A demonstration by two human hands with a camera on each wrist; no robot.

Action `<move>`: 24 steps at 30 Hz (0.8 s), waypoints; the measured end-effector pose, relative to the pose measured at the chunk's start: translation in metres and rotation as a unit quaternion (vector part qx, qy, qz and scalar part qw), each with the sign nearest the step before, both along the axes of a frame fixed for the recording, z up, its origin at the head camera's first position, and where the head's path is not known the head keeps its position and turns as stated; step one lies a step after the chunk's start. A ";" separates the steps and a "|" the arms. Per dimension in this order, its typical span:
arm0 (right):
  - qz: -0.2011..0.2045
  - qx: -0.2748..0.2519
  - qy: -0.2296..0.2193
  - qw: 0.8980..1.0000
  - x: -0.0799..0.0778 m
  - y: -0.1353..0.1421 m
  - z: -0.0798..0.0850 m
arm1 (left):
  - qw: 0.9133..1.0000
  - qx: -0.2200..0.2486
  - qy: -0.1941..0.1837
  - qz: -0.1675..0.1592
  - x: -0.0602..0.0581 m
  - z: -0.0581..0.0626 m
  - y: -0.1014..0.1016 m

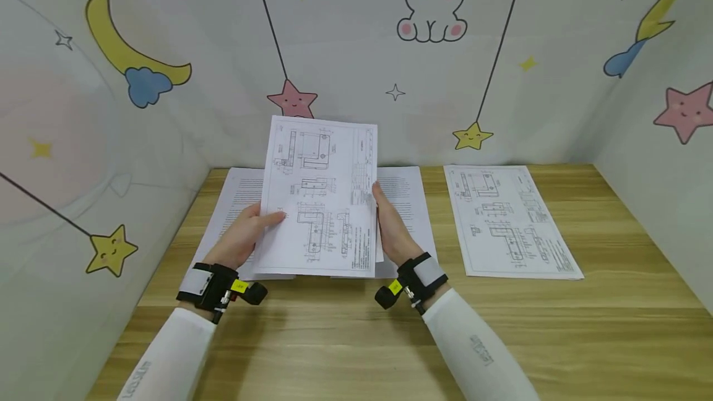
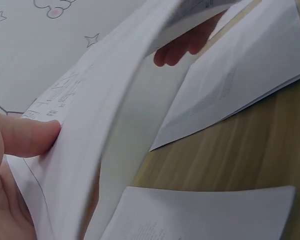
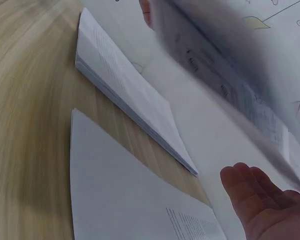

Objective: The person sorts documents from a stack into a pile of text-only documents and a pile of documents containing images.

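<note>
Several printed sheets with technical drawings (image 1: pixel 320 197) are held up together, tilted, above the table. My left hand (image 1: pixel 239 237) grips them at their left edge, its thumb (image 2: pixel 32 136) across the front and the other fingers behind the paper. At the opposite edge is my right hand (image 1: pixel 394 224), its fingers (image 3: pixel 247 190) extended and relaxed beside the sheets. In the right wrist view the lower edge of the paper passes just over this hand. Under the raised sheets lie a left stack of text pages (image 1: pixel 223 228) and a right stack of text pages (image 1: pixel 414 228), both partly hidden.
Another stack of drawing sheets (image 1: pixel 509 221) lies on the right of the wooden table (image 1: pixel 345 339). A white cloth wall (image 1: pixel 356 60) printed with stars and a rabbit closes off the back and sides. Each wrist wears a strapped camera.
</note>
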State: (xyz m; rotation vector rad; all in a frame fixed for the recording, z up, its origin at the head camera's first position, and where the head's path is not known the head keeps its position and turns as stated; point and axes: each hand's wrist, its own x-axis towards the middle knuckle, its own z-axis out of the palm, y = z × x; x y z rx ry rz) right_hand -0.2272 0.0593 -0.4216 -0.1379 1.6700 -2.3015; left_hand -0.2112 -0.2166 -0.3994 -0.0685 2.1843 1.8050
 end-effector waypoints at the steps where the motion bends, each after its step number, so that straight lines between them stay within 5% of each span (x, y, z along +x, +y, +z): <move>1: -0.005 0.013 -0.009 1.000 0.000 0.002 -0.001 | 1.000 -0.006 -0.001 -0.005 -0.001 -0.003 0.004; 12: -0.061 0.150 -0.015 0.987 0.004 0.031 -0.006 | 0.999 0.036 0.003 -0.012 -0.005 -0.016 0.048; 24: -0.083 0.207 0.013 0.975 0.006 0.074 -0.013 | 0.996 0.072 0.015 -0.049 -0.008 -0.027 0.088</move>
